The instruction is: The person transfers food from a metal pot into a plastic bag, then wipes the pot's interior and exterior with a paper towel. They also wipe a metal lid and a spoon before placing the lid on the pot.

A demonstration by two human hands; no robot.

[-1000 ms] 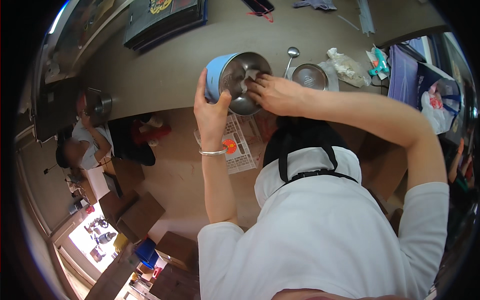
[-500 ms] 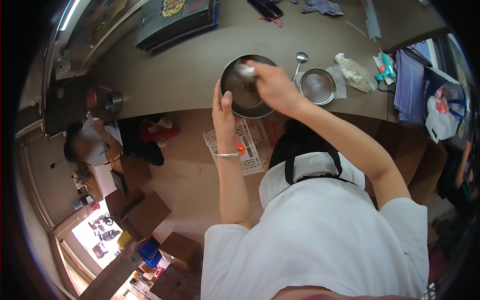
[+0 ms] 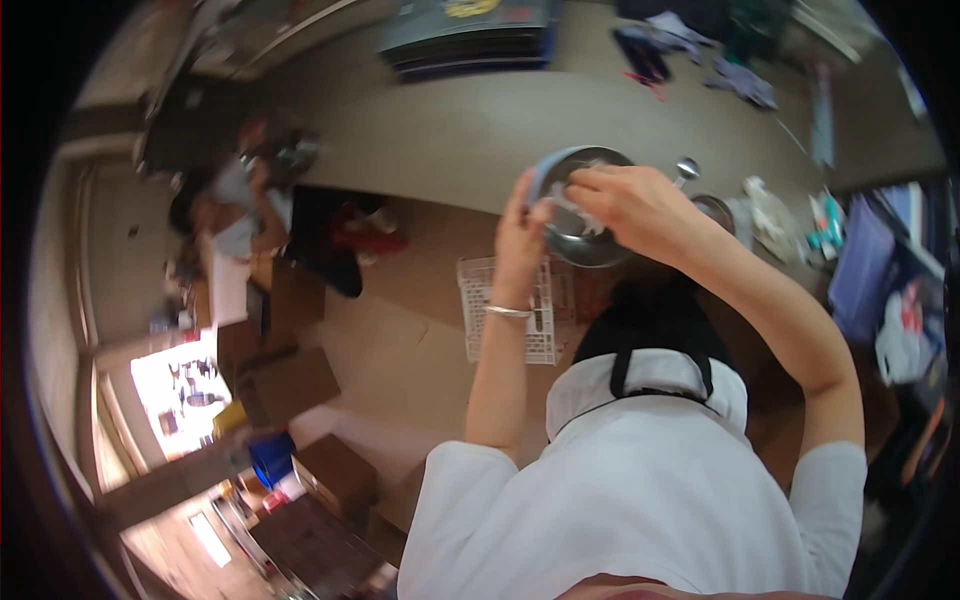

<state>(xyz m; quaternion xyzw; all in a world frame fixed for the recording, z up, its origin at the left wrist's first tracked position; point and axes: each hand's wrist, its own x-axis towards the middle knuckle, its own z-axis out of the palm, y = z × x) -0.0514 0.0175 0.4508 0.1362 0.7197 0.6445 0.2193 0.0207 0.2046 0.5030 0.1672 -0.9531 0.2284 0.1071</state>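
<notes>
One blue-sided steel bowl [image 3: 590, 252] tilts its mouth toward us at the near edge of the table [image 3: 430, 130], a crumpled white wad [image 3: 587, 220] inside; we cannot tell whether its base touches down. At 3 o'clock from it sits a round steel dish [image 3: 715, 210], partly hidden, and beyond that a plastic bag [image 3: 770, 220] with whitish contents. A spoon [image 3: 686, 168] lies at 2 o'clock. We see bare table from 10 to 12 o'clock, reaching a dark stack [image 3: 470, 45] at 11; below the edge, at 7, lies a white rack [image 3: 545, 330]. Our left hand [image 3: 523, 225] grips the bowl's wall at 9 o'clock, thumb at the rim; our right hand [image 3: 640, 205] reaches in from 4 o'clock, bent fingers closed on the wad.
</notes>
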